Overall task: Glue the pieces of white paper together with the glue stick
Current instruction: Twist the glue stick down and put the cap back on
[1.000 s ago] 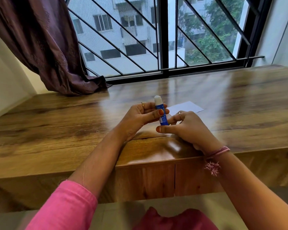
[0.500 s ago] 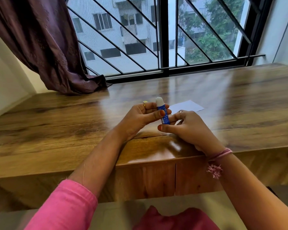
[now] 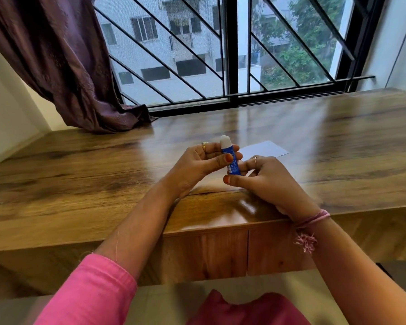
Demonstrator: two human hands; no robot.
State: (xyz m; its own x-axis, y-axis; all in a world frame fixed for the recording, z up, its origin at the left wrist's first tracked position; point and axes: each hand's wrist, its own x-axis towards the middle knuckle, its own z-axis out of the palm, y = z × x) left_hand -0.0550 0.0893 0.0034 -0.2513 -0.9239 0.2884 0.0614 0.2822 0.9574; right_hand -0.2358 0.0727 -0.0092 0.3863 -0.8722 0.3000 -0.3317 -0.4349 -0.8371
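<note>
Holding the small blue plastic glue stick (image 3: 232, 164) upright between both hands, above the near part of the glossy brown wooden tabletop (image 3: 80, 174). Head view only.

Left hand (image 3: 201, 164): fingers and thumb wrapped round the upper barrel, just below the exposed white glue tip. Right hand (image 3: 265, 177): thumb and fingertips pinching the bottom end of the barrel — probably at the twist base, though the knob itself is hidden. No cap visible.

Flat rectangular sheet of white paper (image 3: 266, 148) lies on the tabletop just beyond the right hand, partly hidden by it. Whether this is one piece or several stacked, cannot tell.

Handling, as judged: stick is light, rigid, smooth-sided — grip the barrel mid-length, keep fingers off the soft tacky tip, which would smear or dent under pressure. Paper is thin, limp, near weightless; it will likely slide on the polished wood when rubbed, so press it down flat with straight fingers near the edge being glued.
</note>
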